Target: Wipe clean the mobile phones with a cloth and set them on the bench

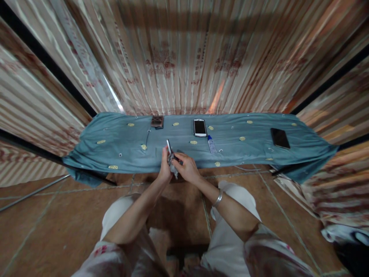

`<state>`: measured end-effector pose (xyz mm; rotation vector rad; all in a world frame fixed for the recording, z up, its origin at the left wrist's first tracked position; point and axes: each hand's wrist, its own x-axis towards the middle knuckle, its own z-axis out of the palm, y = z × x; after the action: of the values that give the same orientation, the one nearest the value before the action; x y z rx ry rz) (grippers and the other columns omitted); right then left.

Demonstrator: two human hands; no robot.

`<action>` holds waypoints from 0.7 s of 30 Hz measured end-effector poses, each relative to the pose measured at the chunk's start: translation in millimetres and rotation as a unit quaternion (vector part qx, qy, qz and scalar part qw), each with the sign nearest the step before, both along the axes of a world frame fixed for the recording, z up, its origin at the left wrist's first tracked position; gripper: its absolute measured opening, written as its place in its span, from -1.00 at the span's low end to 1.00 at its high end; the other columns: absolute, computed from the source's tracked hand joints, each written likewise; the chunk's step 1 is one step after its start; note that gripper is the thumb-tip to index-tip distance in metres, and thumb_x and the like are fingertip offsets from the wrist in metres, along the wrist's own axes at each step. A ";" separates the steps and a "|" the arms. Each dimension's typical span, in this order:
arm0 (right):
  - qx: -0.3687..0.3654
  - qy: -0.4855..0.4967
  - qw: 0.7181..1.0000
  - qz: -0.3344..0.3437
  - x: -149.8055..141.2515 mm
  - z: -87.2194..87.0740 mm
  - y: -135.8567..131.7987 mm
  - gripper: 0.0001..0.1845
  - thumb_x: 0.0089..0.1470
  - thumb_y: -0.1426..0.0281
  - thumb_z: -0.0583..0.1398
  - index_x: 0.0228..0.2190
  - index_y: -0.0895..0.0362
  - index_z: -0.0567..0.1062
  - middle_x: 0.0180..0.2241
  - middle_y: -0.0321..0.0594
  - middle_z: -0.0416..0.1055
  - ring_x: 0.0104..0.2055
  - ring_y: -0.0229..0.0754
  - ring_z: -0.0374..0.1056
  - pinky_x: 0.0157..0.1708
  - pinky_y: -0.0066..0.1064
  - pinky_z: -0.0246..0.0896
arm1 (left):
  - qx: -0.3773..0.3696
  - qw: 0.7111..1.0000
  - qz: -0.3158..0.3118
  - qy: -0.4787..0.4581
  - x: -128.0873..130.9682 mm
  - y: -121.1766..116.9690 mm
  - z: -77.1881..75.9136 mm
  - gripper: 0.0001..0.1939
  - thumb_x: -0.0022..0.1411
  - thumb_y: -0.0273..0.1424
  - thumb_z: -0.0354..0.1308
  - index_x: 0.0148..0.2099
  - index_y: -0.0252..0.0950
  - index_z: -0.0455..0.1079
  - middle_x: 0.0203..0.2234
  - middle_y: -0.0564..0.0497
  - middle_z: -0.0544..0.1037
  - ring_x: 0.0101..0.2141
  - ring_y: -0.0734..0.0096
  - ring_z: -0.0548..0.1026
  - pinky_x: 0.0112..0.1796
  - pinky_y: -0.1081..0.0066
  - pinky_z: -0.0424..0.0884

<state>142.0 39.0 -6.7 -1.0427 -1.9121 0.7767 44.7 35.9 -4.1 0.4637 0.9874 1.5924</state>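
Note:
Near the table's front edge, my left hand (165, 165) is closed around a thin flat device (168, 145), seen nearly edge-on, which looks like a phone. My right hand (186, 167) is closed on a crumpled grey cloth (174, 171), pressed against the lower part of that device. The fingers partly hide both items. Beyond my hands a white-framed phone (200, 127) lies face up with a dark screen. Beside it is a clear bottle (212, 145) with a blue cap, lying on its side.
A blue-green patterned cloth (253, 152) covers the narrow table. A dark phone or tablet (280, 137) lies at the right. Small dark flat pieces (157, 122) are stacked at the back left. Striped curtains (178, 57) and black poles (49, 63) surround the table.

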 end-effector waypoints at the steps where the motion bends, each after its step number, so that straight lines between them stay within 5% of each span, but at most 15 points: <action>1: 0.001 -0.001 1.000 -0.004 0.6 0.0 1.5 -0.74 0.13 0.39 0.16 -0.14 0.07 0.53 -0.10 -0.15 0.52 -0.06 -0.09 0.42 -0.02 -0.26 0.29 | 0.000 1.000 0.001 -0.009 2.4 -1.0 -1.1 -0.68 0.28 -0.14 -0.02 -0.23 -0.24 0.44 -0.47 0.09 0.52 -0.22 0.40 0.54 -0.19 0.47 0.40; 9: 0.021 -0.004 0.997 -0.068 5.4 -3.5 11.1 -0.57 0.11 0.42 0.13 0.04 0.17 0.43 0.06 -0.02 0.41 0.10 -0.06 0.32 0.13 -0.21 0.18 | -0.016 0.998 -0.054 -0.027 18.8 -9.7 -22.5 -0.65 0.18 -0.14 0.13 -0.13 -0.28 0.47 -0.07 -0.05 0.56 0.14 0.30 0.34 0.12 0.37 0.24; 13: 0.047 -0.015 0.996 -0.074 10.1 -3.0 14.1 -0.54 0.12 0.42 0.12 0.08 0.13 0.39 0.10 -0.05 0.38 0.14 -0.06 0.27 0.17 -0.16 0.12 | 0.035 0.996 -0.077 0.035 21.1 -12.2 -32.8 -0.63 0.17 -0.16 0.16 -0.03 -0.23 0.45 0.08 -0.04 0.46 0.23 0.31 0.21 0.19 0.38 0.12; 21: 0.081 -0.019 0.994 -0.064 21.5 4.0 19.2 -0.63 0.16 0.39 0.10 -0.01 0.12 0.48 0.01 -0.10 0.45 0.06 -0.07 0.29 0.12 -0.19 0.14 | 0.022 0.979 -0.106 0.174 24.1 -23.9 -24.5 -0.49 0.12 -0.14 0.20 0.06 -0.29 0.38 0.09 -0.11 0.43 0.19 0.15 0.27 0.17 0.26 0.15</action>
<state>163.5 58.1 -2.7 -1.0742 -1.8858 0.5237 68.7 12.1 -28.5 0.8705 1.1242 1.3685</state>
